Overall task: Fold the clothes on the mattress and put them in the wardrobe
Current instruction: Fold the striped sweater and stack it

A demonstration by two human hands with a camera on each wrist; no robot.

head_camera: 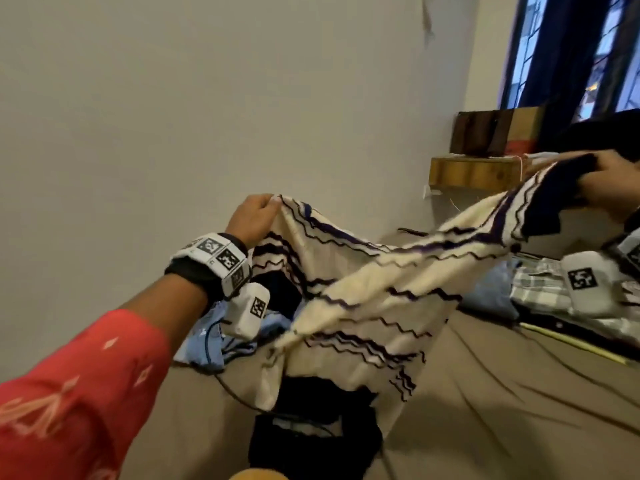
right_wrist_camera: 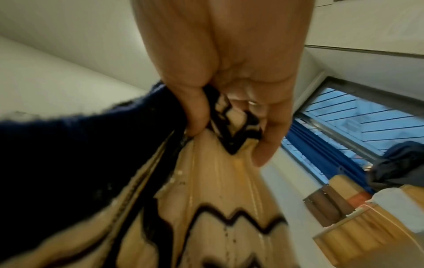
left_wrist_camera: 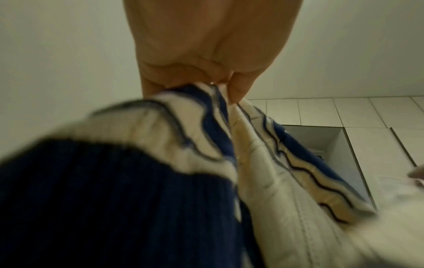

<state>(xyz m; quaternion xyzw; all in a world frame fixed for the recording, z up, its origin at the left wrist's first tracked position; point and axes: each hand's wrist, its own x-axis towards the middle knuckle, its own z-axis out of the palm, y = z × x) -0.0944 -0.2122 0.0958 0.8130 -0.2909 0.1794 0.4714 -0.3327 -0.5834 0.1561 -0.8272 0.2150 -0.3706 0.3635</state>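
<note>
A plain pale wall (head_camera: 207, 98) meets a barred window (head_camera: 526, 39) with blue curtains (head_camera: 568, 64) above a wooden shelf (head_camera: 474, 174).

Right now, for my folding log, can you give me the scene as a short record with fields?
held garment: cream sweater with dark zigzag stripes, lifted above the mattress
left hand: pinches one edge of the sweater
right hand: grips the navy ribbed edge
fold state: stretched between both hands, twisted, not yet folded
under it: dark garment and light blue garment on the mattress
to the right: plaid cloth
wardrobe: not in view
</note>
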